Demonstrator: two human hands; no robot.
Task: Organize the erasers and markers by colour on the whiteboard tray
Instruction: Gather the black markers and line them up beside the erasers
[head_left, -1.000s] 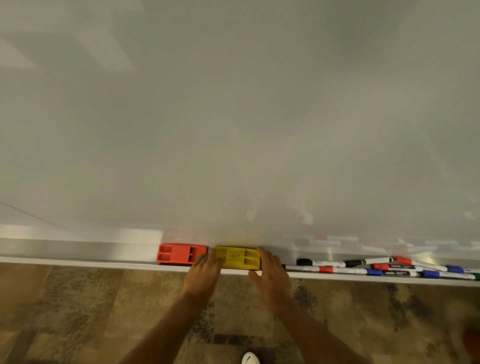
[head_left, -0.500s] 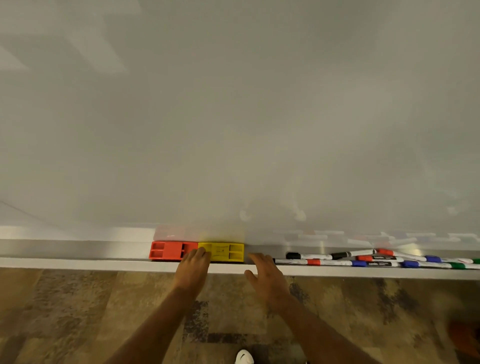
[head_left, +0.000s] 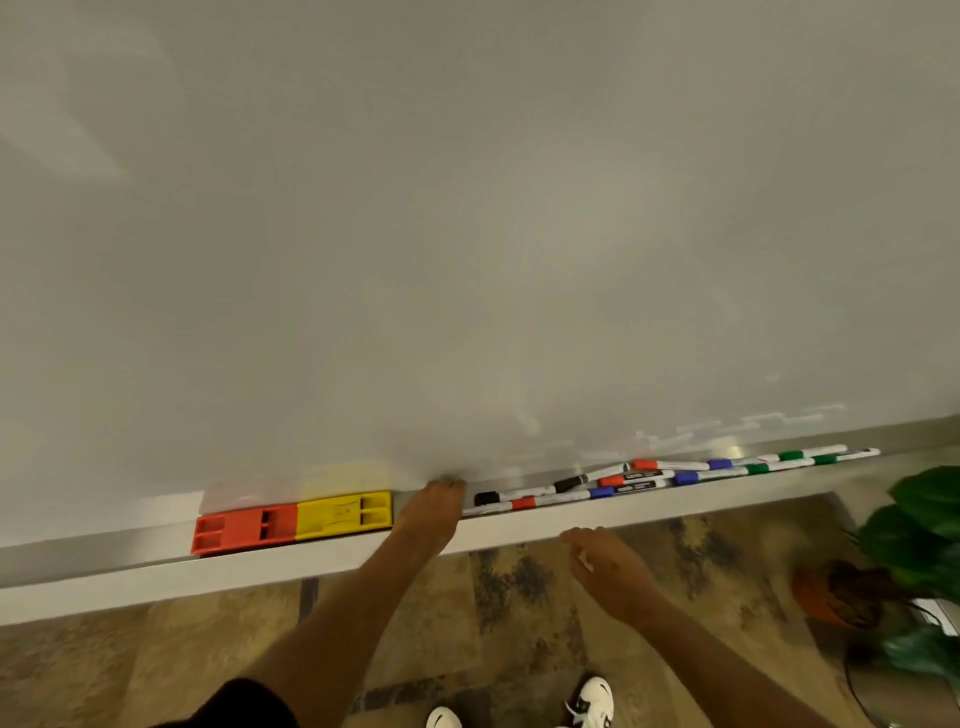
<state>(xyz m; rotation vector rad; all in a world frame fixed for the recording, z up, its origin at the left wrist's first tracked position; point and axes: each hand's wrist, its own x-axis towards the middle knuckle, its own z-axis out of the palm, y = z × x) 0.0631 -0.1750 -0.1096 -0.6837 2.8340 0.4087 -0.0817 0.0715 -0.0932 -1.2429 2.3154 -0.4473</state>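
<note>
Erasers look settled: red eraser (head_left: 244, 528) and yellow eraser (head_left: 344, 513) sit end to end, touching, on the left part of the whiteboard tray (head_left: 130, 574). Two erasers, one of each colour. My judgement is that the eraser step is finished and the marker sort is next. My left hand (head_left: 434, 506) rests on the tray in the bare gap between the yellow eraser and the markers (head_left: 649, 475), fingers flat and spread toward the board, gripping nothing. My right hand (head_left: 605, 564) hangs below the tray's front lip, apart from it, loosely open; a small white fleck shows at the fingers, but I cannot tell what it is, and nothing else is held. The markers lie in a loose, overlapping heap to the right, along the tray. Counting by caps, roughly: two black, three red, three or four blue, three or four green. The far ones blur together, so I will not swear to a total. Next move, as I read it: reach right, pull one colour out of the tangle at a time, and lay like with like in the free stretch beside the erasers. Crossed barrels will want lifting, not dragging.
</note>
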